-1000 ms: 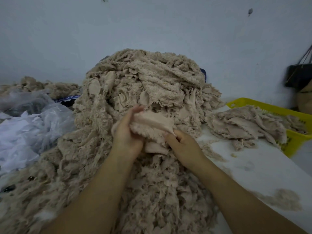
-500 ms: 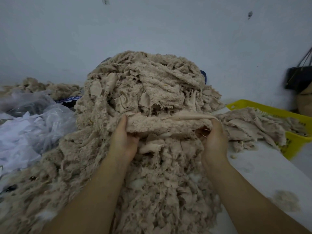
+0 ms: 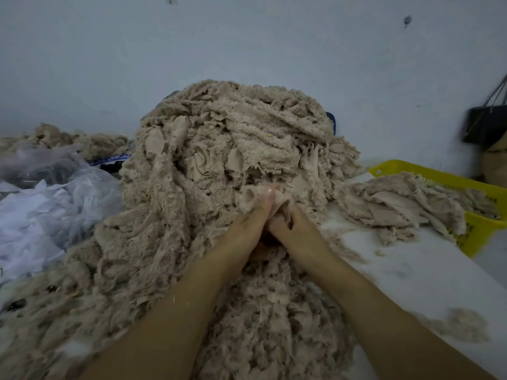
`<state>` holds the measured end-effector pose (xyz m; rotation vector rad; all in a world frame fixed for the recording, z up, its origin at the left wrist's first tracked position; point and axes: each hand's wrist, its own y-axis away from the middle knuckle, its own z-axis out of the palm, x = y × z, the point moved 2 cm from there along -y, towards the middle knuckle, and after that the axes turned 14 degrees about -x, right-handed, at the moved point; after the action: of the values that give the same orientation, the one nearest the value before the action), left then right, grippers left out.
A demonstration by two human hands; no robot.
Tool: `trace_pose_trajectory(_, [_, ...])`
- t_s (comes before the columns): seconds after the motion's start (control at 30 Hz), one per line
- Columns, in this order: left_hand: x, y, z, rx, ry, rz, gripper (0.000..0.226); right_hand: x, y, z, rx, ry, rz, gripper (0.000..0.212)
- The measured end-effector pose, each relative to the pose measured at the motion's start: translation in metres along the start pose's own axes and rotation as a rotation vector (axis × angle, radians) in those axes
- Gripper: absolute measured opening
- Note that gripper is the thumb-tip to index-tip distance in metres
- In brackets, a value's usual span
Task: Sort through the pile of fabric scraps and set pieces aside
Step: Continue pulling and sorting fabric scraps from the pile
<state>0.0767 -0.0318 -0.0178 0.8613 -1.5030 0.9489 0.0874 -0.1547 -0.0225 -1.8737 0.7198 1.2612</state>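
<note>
A tall pile of beige fleecy fabric scraps (image 3: 219, 149) fills the middle of the white table (image 3: 411, 272). My left hand (image 3: 244, 229) and my right hand (image 3: 299, 231) meet side by side at the front of the pile. Together they hold a bunched beige scrap (image 3: 260, 196). My left thumb lies on top of it; my right fingers curl into its lower edge. A smaller stack of sorted scraps (image 3: 395, 204) lies to the right, draped partly over a yellow basket (image 3: 477, 229).
Clear plastic bags with white material (image 3: 41, 204) lie at the left. More beige scraps (image 3: 68, 138) sit behind them. A black bag (image 3: 485, 122) hangs at the far right wall. A small tuft of fluff (image 3: 461, 325) lies on the table.
Half a second ago the hands held a scrap stretched wide apart. Now they have come together in the middle, with the scrap bunched between them.
</note>
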Motion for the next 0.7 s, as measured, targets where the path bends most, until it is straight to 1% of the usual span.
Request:
trace_pose_trajectory(0.07, [-0.002, -0.002, 0.001, -0.056, -0.045, 0.021, 0.077, 0.003, 0.0, -0.001, -0.016, 0.105, -0.03, 0.022])
trace_pose_trajectory(0.13, [-0.003, -0.005, 0.003, -0.107, -0.149, 0.058, 0.094, 0.005, -0.003, -0.001, 0.017, 0.213, -0.013, 0.022])
trace_pose_trajectory(0.17, [-0.003, -0.006, 0.004, -0.119, -0.212, 0.056, 0.096, 0.004, -0.006, -0.002, 0.031, 0.243, -0.002, 0.016])
trace_pose_trajectory(0.2, [-0.004, -0.006, 0.004, -0.117, -0.275, 0.053, 0.093, 0.002, -0.007, -0.005, 0.079, 0.23, -0.016, 0.015])
trace_pose_trajectory(0.23, [-0.006, -0.007, 0.003, -0.111, -0.329, 0.056, 0.089, 0.001, -0.007, -0.015, 0.213, 0.11, -0.027, 0.021])
trace_pose_trajectory(0.27, [-0.007, -0.006, 0.001, -0.108, -0.369, 0.051, 0.088, -0.001, -0.003, -0.03, 0.404, -0.109, -0.028, 0.02])
trace_pose_trajectory(0.3, [-0.009, -0.005, -0.002, -0.101, -0.407, 0.025, 0.088, -0.002, 0.003, -0.05, 0.611, -0.362, -0.076, 0.013])
trace_pose_trajectory(0.33, [-0.01, -0.004, -0.005, -0.079, -0.456, -0.022, 0.087, -0.002, 0.01, -0.067, 0.76, -0.608, -0.162, 0.021])
trace_pose_trajectory(0.37, [-0.012, -0.003, -0.01, -0.044, -0.52, -0.083, 0.084, 0.003, 0.015, -0.078, 0.836, -0.777, -0.212, 0.039])
trace_pose_trajectory(0.4, [-0.013, -0.004, -0.014, -0.007, -0.598, -0.154, 0.078, 0.009, 0.017, -0.081, 0.85, -0.841, -0.182, 0.051])
trace_pose_trajectory(0.43, [-0.016, -0.006, -0.017, 0.024, -0.685, -0.221, 0.069, 0.015, 0.017, -0.079, 0.826, -0.824, -0.086, 0.054])
trace_pose_trajectory(0.47, [-0.017, -0.008, -0.02, 0.052, -0.762, -0.27, 0.056, 0.02, 0.014, -0.072, 0.771, -0.751, 0.03, 0.049])
trace_pose_trajectory(0.53, [-0.018, -0.012, -0.022, 0.126, -0.831, -0.307, 0.024, 0.026, 0.007, -0.054, 0.63, -0.508, 0.204, 0.031])
trace_pose_trajectory(0.57, [-0.018, -0.012, -0.023, 0.158, -0.822, -0.298, 0.015, 0.026, 0.004, -0.046, 0.549, -0.329, 0.248, 0.025])
trace_pose_trajectory(0.63, [-0.017, -0.01, -0.027, 0.228, -0.808, -0.27, 0.02, 0.026, -0.001, -0.033, 0.346, 0.084, 0.263, 0.019])
trace_pose_trajectory(0.7, [-0.014, -0.008, -0.03, 0.295, -0.772, -0.253, 0.022, 0.024, -0.002, -0.021, 0.147, 0.373, 0.24, 0.012])
